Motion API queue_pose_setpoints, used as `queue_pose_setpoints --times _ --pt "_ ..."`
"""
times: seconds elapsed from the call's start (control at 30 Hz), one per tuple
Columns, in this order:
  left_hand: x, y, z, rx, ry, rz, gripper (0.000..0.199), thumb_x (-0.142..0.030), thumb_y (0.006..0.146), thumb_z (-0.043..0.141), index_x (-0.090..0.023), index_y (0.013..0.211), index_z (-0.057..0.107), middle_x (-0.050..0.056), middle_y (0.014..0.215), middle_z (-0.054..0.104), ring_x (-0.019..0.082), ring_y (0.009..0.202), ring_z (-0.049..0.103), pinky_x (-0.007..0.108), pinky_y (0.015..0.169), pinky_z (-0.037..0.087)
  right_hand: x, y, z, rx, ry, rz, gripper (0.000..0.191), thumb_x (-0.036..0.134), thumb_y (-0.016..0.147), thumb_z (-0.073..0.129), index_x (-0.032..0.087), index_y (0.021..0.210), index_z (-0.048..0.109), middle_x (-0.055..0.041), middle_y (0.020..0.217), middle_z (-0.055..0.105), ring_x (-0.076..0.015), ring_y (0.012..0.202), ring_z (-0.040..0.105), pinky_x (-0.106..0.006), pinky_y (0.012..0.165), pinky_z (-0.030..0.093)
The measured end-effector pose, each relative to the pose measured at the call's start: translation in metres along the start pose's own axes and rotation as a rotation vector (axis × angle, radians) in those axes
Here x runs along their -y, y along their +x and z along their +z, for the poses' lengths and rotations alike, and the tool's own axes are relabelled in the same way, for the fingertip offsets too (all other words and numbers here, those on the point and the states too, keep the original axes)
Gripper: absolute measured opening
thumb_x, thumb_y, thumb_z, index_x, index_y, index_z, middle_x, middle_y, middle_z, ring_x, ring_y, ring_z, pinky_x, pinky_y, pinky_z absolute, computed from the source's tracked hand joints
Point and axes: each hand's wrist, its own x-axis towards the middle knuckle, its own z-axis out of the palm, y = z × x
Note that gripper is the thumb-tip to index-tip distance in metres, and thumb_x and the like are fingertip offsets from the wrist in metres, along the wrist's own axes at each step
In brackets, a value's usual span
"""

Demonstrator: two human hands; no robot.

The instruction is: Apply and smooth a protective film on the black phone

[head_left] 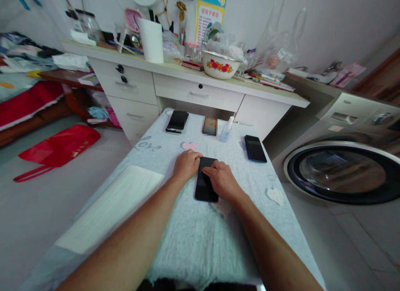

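Observation:
A black smartphone (204, 189) lies flat, screen up, on the pale blue patterned cloth (193, 241) in front of me. My left hand (186, 165) is curled at its upper left edge and grips it there. The bent fingers of my right hand (222, 180) are pressed together over the right side of the screen, fingertips near its middle. Whatever they may pinch is hidden. Beyond my hands stands a clear spray bottle (225, 131) with a white top, beside a small blurred brown item (209, 126).
A dark phone (177, 121) lies at the far left, apparently stacked on another, and a blue-edged phone (255, 149) at the right. A long white sheet (112, 207) lies left of my arm. Behind are a cluttered white desk (178, 84) and a washing machine (340, 166).

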Motion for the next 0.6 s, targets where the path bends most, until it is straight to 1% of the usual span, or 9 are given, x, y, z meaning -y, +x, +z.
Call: queue_pose_setpoints --times 0.17,0.4,0.6 --pt "-0.0004 -0.0001 -0.0003 0.0 0.009 0.0 0.031 -0.017 0.086 0.047 -0.026 0.103 0.071 0.004 0.1 0.068 0.018 0.097 0.061 0.028 0.086 0.046 0.0024 -0.0002 -0.0003 0.01 -0.01 -0.019 0.029 0.022 0.095 0.041 0.022 0.098 0.07 -0.0054 0.088 0.056 -0.0177 0.081 0.046 -0.029 0.071 0.03" --pt "0.0005 -0.0001 0.0011 -0.004 0.007 0.001 0.032 -0.017 0.085 0.046 -0.026 0.103 0.071 0.004 0.1 0.067 0.018 0.097 0.061 0.028 0.086 0.046 0.0056 -0.0004 -0.0008 0.056 0.007 -0.065 0.028 0.017 0.092 0.044 0.023 0.101 0.07 -0.0053 0.09 0.055 -0.017 0.08 0.045 -0.029 0.071 0.03" --pt "0.003 0.0006 0.0045 -0.018 -0.002 0.008 0.03 -0.018 0.085 0.047 -0.026 0.102 0.071 0.004 0.099 0.067 0.018 0.096 0.061 0.028 0.084 0.046 0.0077 -0.001 -0.0007 0.056 0.012 -0.115 0.029 0.019 0.093 0.044 0.027 0.104 0.07 -0.0042 0.09 0.055 -0.0169 0.08 0.045 -0.028 0.069 0.029"
